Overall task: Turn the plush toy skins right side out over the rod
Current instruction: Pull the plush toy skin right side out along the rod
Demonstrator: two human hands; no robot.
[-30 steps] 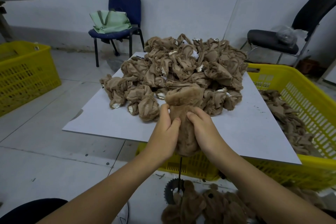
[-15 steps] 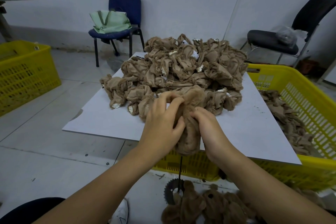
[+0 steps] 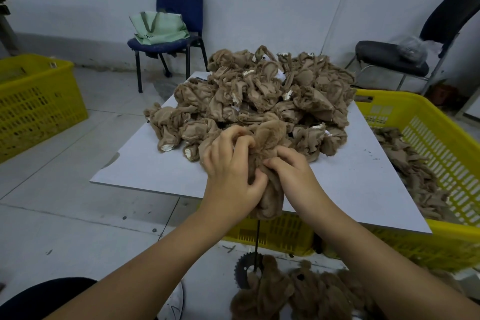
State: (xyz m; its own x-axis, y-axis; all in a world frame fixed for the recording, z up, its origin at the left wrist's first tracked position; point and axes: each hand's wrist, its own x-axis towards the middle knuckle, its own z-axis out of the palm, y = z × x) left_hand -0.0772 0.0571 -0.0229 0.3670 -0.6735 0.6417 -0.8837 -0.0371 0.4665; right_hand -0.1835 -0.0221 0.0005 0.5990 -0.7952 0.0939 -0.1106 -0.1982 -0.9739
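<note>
Fur already shows over most of the plush skin (image 3: pixel 270 161) sitting on the thin black rod (image 3: pixel 258 238), just in front of the white surface (image 3: pixel 145 169). The left hand (image 3: pixel 231 171) curls its grip into the upper folds, and the right hand (image 3: pixel 293 169) pinches the fabric at the middle, so this piece looks nearly turned. Behind it, a large heap of inside-out skins (image 3: pixel 259 96) waits on the surface, with more in the yellow crate (image 3: pixel 426 122) to the right. A few finished furry skins (image 3: pixel 298 291) lie on the floor by the rod's toothed base (image 3: pixel 242 267). Most of the work remains.
</note>
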